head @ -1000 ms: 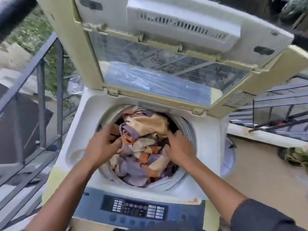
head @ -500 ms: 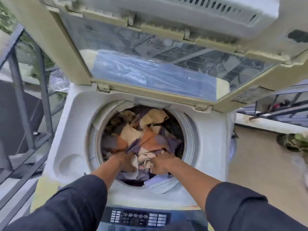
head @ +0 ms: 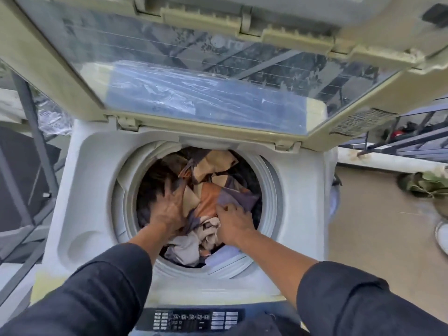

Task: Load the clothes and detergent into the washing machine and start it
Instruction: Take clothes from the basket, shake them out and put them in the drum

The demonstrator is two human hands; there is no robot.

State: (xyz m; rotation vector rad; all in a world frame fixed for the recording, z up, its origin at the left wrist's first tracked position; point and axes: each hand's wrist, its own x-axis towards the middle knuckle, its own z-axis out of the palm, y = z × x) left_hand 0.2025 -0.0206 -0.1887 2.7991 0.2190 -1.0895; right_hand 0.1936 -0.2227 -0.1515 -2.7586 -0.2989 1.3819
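Top-loading washing machine (head: pixel 300 190) seen from above, lid (head: pixel 194 76) raised and tilted toward the camera. Drum (head: pixel 269 187) packed with clothes (head: pixel 213 190) in tan, orange and purple patches, lying below the rim. Left hand (head: pixel 169 209) inside the drum at left, fingers spread and straight, palm pressed flat on the clothes, grasping nothing. Right hand (head: pixel 232 224) at the near right of the drum, fingers extended onto the fabric; grip on the fabric impossible to tell, fingertips partly buried. Dark sleeves (head: pixel 97 294) over both forearms. Control panel (head: pixel 194 320) at the near edge. Metal railing (head: pixel 31 132) at left.
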